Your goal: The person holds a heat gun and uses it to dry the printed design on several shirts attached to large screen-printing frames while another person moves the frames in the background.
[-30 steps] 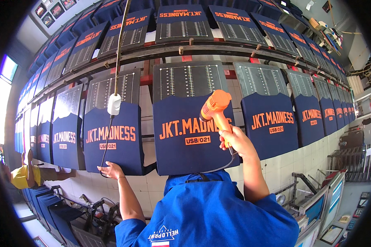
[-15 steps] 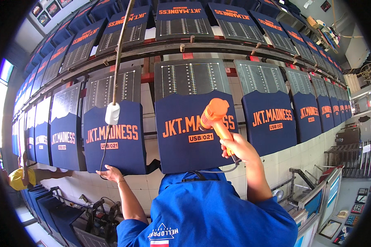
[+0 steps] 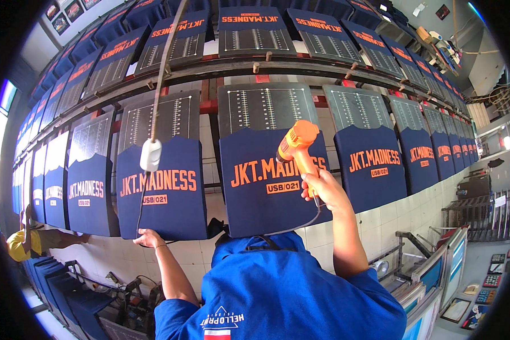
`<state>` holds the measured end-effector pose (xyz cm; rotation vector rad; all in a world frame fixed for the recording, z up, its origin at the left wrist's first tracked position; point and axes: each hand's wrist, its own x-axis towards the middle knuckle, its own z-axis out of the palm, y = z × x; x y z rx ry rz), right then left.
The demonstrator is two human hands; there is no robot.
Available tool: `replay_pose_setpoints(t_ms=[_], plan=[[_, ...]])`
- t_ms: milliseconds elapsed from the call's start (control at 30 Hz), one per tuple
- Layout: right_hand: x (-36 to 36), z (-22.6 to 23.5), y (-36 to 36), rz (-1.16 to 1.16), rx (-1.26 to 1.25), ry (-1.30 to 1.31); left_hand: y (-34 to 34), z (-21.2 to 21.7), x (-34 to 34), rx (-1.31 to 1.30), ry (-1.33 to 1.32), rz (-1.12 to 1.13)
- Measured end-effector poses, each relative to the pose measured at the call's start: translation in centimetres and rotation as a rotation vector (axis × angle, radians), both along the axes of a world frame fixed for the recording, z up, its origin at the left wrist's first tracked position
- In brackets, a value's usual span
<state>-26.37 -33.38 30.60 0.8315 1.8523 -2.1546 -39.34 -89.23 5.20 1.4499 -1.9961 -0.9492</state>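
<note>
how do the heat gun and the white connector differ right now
The heat gun is orange; the connector is white. The gun looks larger than the connector. The gun is tilted, gripped by the right hand; the connector hangs nearly upright from a cord. Both have a cable at the lower end.

The scene is brightly lit, with strong white light admitted by a window (image 3: 1, 136) far left of the left hand (image 3: 149, 238). A board (image 3: 57, 152) up and left of that hand is washed out by glare. Beyond the right hand (image 3: 326, 190), a rail (image 3: 209, 72) is bowed (fisheye distortion); the corners are blacked out.
</note>
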Motion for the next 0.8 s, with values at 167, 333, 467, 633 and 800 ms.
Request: replay_pose_setpoints(t_ms=[167, 333, 467, 633, 800], plan=[[-0.9, -0.4, -0.9, -0.011, 0.045, 0.011, 0.2, 0.0, -0.1, -0.008, -0.005, -0.021], [1.1, -0.1, -1.4, 0.033, 0.002, -0.047, -0.4, -0.1, 0.2, -0.044, -0.029, -0.024], [3.3, 0.4, -2.3, 0.032, -0.031, -0.090, 0.0, 0.4, 0.4, -0.020, -0.087, -0.052], [4.2, 0.2, -3.1, -0.025, 0.060, -0.095, 0.1, 0.5, 0.3, 0.006, -0.082, -0.035], [3.1, 1.0, -3.5, 0.027, -0.029, -0.096, -0.2, -0.3, 0.3, -0.088, -0.046, -0.035]])
